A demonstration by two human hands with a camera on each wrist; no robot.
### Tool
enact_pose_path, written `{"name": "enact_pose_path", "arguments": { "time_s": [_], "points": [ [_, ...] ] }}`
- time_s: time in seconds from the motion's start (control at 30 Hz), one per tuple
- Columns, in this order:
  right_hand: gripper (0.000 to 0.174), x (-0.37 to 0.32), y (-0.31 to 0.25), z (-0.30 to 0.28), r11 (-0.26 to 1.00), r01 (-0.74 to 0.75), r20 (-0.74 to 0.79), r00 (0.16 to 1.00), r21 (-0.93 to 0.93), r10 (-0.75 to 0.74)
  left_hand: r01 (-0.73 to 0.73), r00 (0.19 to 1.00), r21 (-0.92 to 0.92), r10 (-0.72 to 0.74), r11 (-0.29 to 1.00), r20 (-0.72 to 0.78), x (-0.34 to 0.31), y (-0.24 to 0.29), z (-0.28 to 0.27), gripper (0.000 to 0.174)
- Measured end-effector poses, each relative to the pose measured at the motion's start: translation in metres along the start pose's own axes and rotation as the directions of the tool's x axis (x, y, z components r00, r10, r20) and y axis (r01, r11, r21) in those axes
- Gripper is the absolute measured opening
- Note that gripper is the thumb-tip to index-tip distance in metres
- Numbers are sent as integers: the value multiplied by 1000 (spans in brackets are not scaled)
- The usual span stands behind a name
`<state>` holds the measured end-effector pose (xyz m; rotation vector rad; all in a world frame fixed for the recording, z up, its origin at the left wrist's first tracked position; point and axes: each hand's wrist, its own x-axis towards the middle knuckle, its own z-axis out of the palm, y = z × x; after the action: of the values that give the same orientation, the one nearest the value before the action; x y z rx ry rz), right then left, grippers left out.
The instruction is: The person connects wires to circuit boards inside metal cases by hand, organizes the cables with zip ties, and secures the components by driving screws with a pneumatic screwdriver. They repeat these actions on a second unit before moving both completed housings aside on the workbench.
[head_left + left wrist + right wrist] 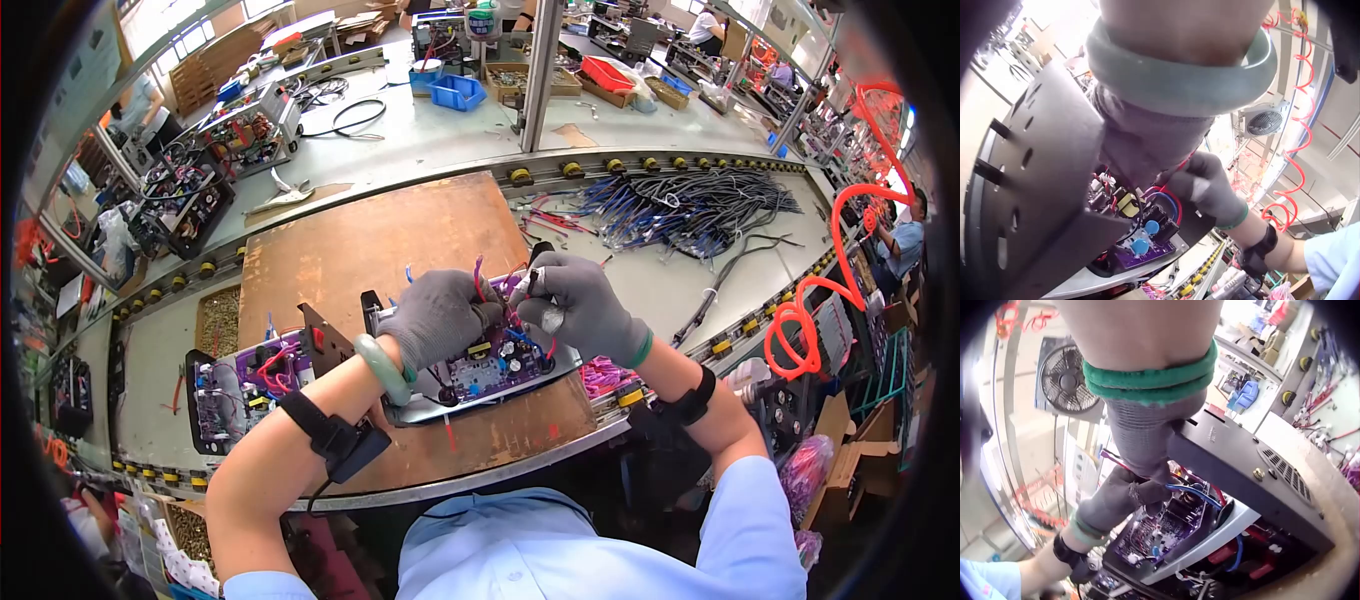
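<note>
A purple circuit board (490, 362) sits in a grey metal chassis (425, 408) on a brown board (380, 240). Both hands wear grey gloves and meet over the board's far edge. My left hand (478, 305) curls over the board and pinches thin red and purple wires (478, 272). My right hand (535, 292) grips the wires from the other side. In the left wrist view, the right hand (1205, 184) holds red and purple wire loops (1169, 194) above blue capacitors (1145, 234). In the right wrist view, its fingers (1147, 487) touch a blue wire (1194, 492).
A second open unit (240, 385) lies on the brown board's left end. Bundles of dark and blue cables (690, 205) lie on the belt at the right. An orange coiled hose (830, 290) hangs at the far right. Blue and red bins (457, 92) stand behind.
</note>
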<state>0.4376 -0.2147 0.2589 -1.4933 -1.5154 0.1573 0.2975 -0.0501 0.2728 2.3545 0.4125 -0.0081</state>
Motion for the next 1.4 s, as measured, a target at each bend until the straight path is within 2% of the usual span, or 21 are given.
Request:
{"name": "enact_pose_path", "arguments": {
  "time_s": [0.13, 0.2, 0.33, 0.37, 0.43, 0.47, 0.5, 0.57, 0.77, 0.83, 0.87, 0.97, 1.03, 1.07, 1.1, 1.17, 1.2, 1.3, 1.33, 1.37, 1.4],
  "points": [
    [12, -4, 8, 2, 994, -75, -23, 997, 82, 77, -34, 999, -47, 33, 998, -34, 2, -12, 9, 11],
    [13, -4, 11, 5, 970, -130, -8, 991, 206, 135, -14, 1000, -62, 12, 998, -25, 1, -14, 9, 10],
    [14, -2, 5, 0, 981, -126, -16, 991, 150, 130, -36, 997, -102, 30, 994, -68, -1, -16, 14, 9],
    [11, -3, 9, -2, 989, -80, 8, 997, 121, 80, -34, 998, -100, 29, 994, -56, -1, -15, 15, 9],
    [13, -4, 13, -2, 994, -47, 26, 999, 98, 45, -87, 991, -51, 81, 995, -107, -5, -8, 14, 10],
    [13, -3, 12, -2, 996, -39, 25, 999, 82, 37, -76, 994, 105, 83, 992, -69, -5, -2, 11, 8],
    [14, -2, 11, -2, 998, -29, 24, 999, 64, 27, -76, 995, 106, 82, 991, -59, -5, -1, 16, 8],
    [16, -1, 8, -2, 999, -33, 25, 999, 43, 32, -258, 932, 273, 313, 927, -181, -6, 1, 27, 11],
    [16, -1, 10, -1, 998, -30, -1, 1000, 50, 30, -281, 939, 310, 327, 908, -105, -4, -1, 23, 18],
    [16, 1, 13, 2, 999, 39, -34, 999, -25, -40, -275, 941, 351, 326, 895, -93, -4, 3, 26, 19],
    [15, 0, 11, 0, 999, -29, 3, 1000, 26, 29, -275, 945, 385, 322, 881, -63, -2, 7, 26, 21],
    [14, 0, 11, 2, 994, 28, -75, 997, 106, -20, -282, 943, 420, 329, 863, -42, -2, 2, 22, 18],
    [13, -2, 5, -2, 989, -2, -77, 997, 149, 13, -270, 959, 51, 264, 962, 102, 7, -1, 10, 16],
    [12, -4, -3, -6, 988, -42, -110, 992, 148, 59, -201, 973, 132, 183, 971, 138, 10, 0, 5, 14],
    [13, -6, -8, -9, 985, -86, -139, 984, 153, 108, -206, 974, 127, 190, 970, 128, 11, 2, 4, 14],
    [16, -11, -3, -13, 991, -32, -194, 979, 127, 56, -240, 967, -321, 256, 916, 8, 10, 7, 7, 11],
    [18, -10, -2, -17, 993, -40, -178, 982, 112, 60, -78, 976, -433, 158, 898, 152, 7, 26, -4, 12],
    [21, -5, -10, -36, 998, -55, -143, 988, 16, 57, -36, 986, -573, 122, 819, 112, 12, 38, 11, 13],
    [20, -3, -10, -47, 998, -44, -44, 998, -41, 42, -80, 981, -678, 177, 731, 75, 12, 40, 16, 14],
    [20, 0, -10, -54, 995, -29, 54, 998, -96, 34, -86, 982, -681, 179, 727, 66, 15, 40, 17, 14],
    [14, 3, -12, -56, 988, -10, 75, 997, -155, 22, -117, 981, -630, 189, 768, 48, 17, 38, 19, 13]
  ]
}}
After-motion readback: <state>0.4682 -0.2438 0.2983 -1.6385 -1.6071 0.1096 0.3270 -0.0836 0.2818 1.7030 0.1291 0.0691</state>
